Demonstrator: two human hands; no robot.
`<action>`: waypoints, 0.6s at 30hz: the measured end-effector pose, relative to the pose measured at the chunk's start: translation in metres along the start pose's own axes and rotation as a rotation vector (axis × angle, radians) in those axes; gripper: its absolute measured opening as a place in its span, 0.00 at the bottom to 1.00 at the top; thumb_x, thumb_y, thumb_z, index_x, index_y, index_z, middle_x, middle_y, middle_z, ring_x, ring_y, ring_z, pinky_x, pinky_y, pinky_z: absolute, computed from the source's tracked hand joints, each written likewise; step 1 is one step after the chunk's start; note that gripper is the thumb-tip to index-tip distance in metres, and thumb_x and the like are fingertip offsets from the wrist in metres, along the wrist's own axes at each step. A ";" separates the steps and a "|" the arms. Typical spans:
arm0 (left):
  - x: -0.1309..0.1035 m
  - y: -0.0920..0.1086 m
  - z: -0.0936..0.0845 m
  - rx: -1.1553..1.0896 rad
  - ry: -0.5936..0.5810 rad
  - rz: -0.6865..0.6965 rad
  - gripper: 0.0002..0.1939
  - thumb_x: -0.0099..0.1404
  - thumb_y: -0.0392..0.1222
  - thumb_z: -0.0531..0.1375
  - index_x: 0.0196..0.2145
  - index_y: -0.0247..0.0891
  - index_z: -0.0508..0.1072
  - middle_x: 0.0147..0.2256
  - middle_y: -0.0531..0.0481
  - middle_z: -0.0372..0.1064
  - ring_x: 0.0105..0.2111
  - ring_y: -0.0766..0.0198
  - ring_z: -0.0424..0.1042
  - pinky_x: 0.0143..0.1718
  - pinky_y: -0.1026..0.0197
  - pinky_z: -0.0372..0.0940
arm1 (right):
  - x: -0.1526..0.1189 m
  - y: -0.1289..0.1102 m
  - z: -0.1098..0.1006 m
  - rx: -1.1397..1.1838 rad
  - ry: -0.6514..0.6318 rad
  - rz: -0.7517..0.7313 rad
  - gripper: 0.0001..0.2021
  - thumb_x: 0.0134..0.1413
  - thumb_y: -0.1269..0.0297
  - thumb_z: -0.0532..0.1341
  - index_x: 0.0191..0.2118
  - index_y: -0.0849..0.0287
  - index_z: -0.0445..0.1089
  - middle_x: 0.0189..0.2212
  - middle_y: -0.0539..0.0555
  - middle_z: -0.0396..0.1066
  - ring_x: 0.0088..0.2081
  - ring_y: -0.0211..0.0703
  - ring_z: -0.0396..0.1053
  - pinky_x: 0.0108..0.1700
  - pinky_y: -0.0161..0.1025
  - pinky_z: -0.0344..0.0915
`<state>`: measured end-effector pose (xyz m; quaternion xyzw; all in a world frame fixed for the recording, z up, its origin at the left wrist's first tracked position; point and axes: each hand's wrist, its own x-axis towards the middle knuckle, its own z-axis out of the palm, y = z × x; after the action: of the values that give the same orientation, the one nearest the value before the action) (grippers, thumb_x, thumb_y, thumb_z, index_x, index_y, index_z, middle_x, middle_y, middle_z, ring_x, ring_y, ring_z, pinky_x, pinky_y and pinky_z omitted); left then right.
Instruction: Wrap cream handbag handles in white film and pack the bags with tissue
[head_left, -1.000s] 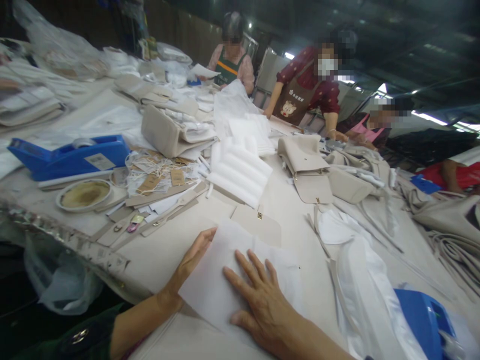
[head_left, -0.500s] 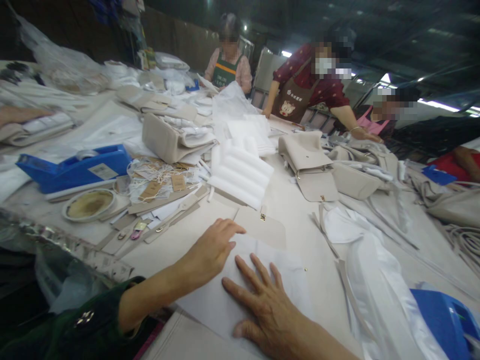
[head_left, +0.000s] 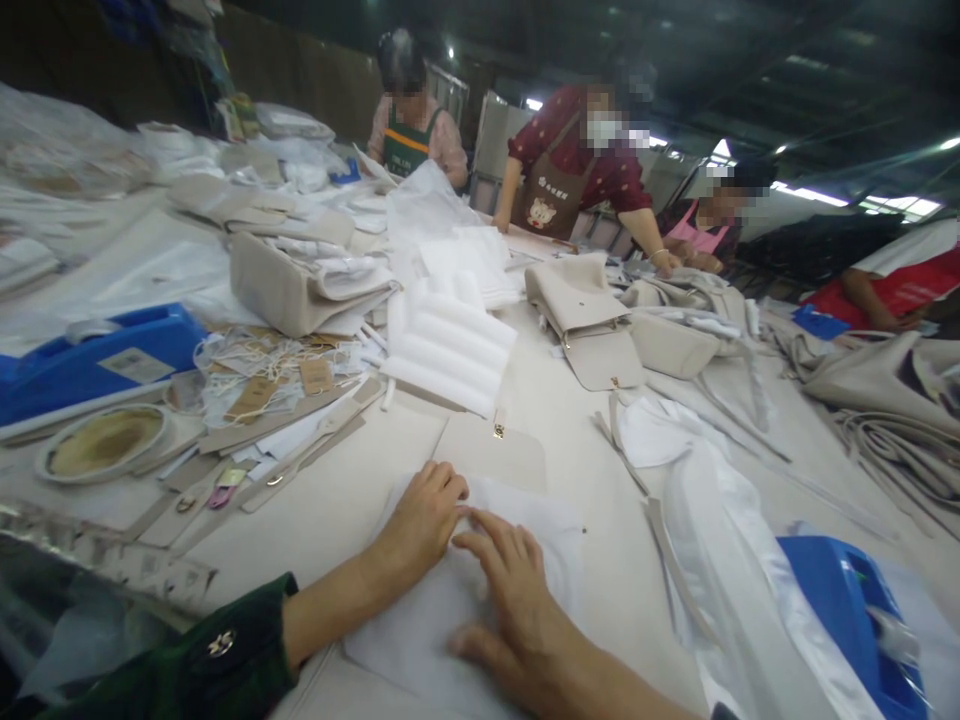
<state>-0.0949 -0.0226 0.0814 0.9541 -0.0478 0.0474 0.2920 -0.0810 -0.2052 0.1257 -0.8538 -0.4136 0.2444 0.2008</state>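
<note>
A thin white sheet [head_left: 405,620] lies over a beige bag piece in front of me, whose flap [head_left: 491,450] with a gold clasp sticks out past the far edge. My left hand [head_left: 426,510] rests on the sheet's upper part, its fingers curled together; what they pinch, if anything, is too small to make out. Close beside it, my right hand [head_left: 517,600] touches the sheet with its fingertips, fingers bent and thumb apart, slightly blurred. The fingertips of both hands nearly meet.
Left are a blue tape dispenser [head_left: 135,360], a round dish [head_left: 105,442] and tags [head_left: 255,395]. White padding [head_left: 450,350] lies ahead, beside a beige bag [head_left: 577,310]. Another blue dispenser [head_left: 847,620] stands at lower right. Several people work across the table.
My right hand's spread fingers have drawn in and bent toward my left hand, whose fingers have curled. The view has shifted right, and the hand at the far left edge is gone.
</note>
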 end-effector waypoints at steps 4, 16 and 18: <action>-0.001 0.007 -0.002 0.119 0.017 -0.030 0.02 0.68 0.38 0.57 0.39 0.38 0.67 0.41 0.46 0.64 0.44 0.53 0.60 0.45 0.50 0.60 | 0.010 0.011 0.004 -0.064 0.203 0.193 0.28 0.52 0.77 0.62 0.59 0.60 0.60 0.59 0.64 0.61 0.59 0.57 0.59 0.57 0.57 0.60; -0.003 0.011 -0.001 0.323 0.016 -0.034 0.17 0.65 0.52 0.61 0.43 0.38 0.67 0.43 0.45 0.66 0.46 0.49 0.61 0.48 0.47 0.58 | 0.018 0.029 -0.024 -0.314 0.119 0.163 0.23 0.46 0.58 0.72 0.44 0.65 0.67 0.43 0.62 0.66 0.46 0.59 0.63 0.47 0.54 0.60; -0.002 0.011 -0.001 0.319 0.010 -0.043 0.17 0.65 0.53 0.61 0.43 0.37 0.67 0.42 0.45 0.66 0.46 0.49 0.61 0.48 0.47 0.58 | 0.020 0.031 -0.026 -0.287 0.096 0.181 0.25 0.45 0.56 0.72 0.44 0.65 0.66 0.43 0.62 0.66 0.46 0.59 0.63 0.47 0.53 0.59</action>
<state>-0.0987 -0.0307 0.0876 0.9889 -0.0177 0.0529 0.1378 -0.0355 -0.2106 0.1244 -0.9181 -0.3555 0.1588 0.0734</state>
